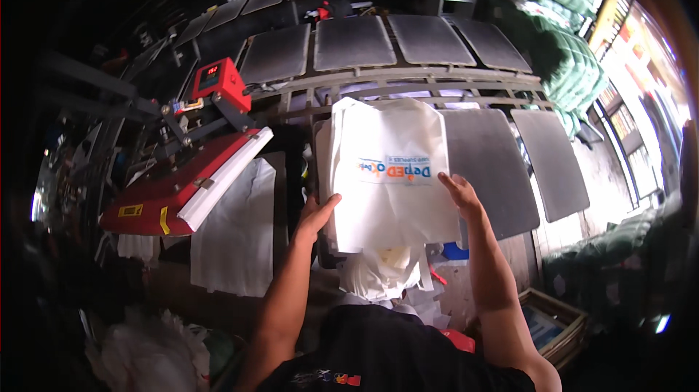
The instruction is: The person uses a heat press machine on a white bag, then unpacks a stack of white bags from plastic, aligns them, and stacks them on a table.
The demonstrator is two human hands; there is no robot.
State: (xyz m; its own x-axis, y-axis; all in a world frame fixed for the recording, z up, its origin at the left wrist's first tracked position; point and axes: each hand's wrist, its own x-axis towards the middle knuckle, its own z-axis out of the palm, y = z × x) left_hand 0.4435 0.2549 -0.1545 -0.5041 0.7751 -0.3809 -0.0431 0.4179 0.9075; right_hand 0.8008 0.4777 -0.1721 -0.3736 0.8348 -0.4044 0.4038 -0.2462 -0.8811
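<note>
A flat white fabric bag (389, 210) with a blue and orange print is spread out in front of me, over a dark flat board. My left hand (315, 216) grips its left edge, thumb on top and the fingers mostly hidden. At the opposite edge, beside the print, my right hand (461, 194) holds it with the thumb on top. More white fabric shows under the bag's left side. To the left stands a red heat press (182, 181), its upper plate raised. Another white fabric piece (233, 235) lies beneath and beside that plate.
Dark flat boards (486, 166) line the bench to the right, with another row (354, 42) behind a metal rail. Green wrapped bundles (579, 64) are stacked at the right. A wooden crate (553, 326) stands low right; crumpled plastic (149, 352) lies low left.
</note>
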